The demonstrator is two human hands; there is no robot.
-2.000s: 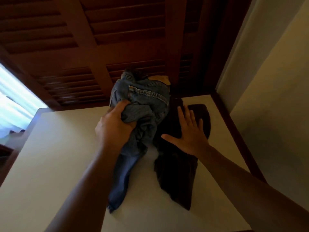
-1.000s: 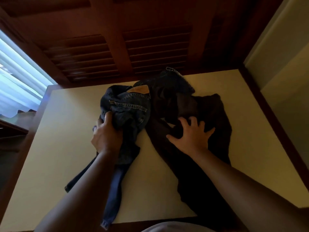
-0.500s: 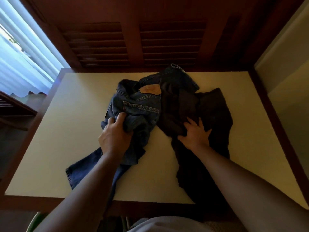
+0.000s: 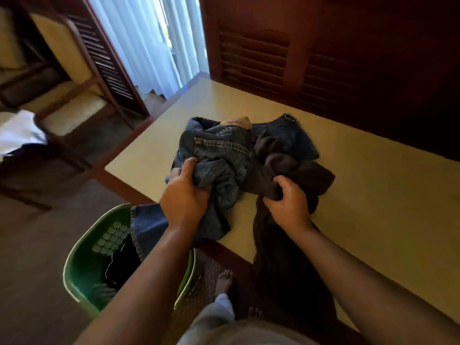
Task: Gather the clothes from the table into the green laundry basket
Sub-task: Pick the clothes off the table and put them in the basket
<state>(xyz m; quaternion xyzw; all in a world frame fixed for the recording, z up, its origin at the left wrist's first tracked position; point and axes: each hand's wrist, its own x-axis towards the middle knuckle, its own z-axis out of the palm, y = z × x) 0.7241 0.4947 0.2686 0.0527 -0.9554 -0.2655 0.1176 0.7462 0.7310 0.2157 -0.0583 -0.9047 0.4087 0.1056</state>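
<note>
Low at the left, on the floor: green laundry basket [image 4: 83, 263], dark cloth inside, with one leg of the blue jeans [image 4: 224, 155] over its rim. Next, left hand [image 4: 184, 197], curled tight around the bunched jeans at the near corner of the tabletop [image 4: 373, 207]. Touching the jeans on the right, dark brown garment [image 4: 278, 158], gripped in the fingers of right hand [image 4: 287, 205], with lower part draped off the near edge.
</note>
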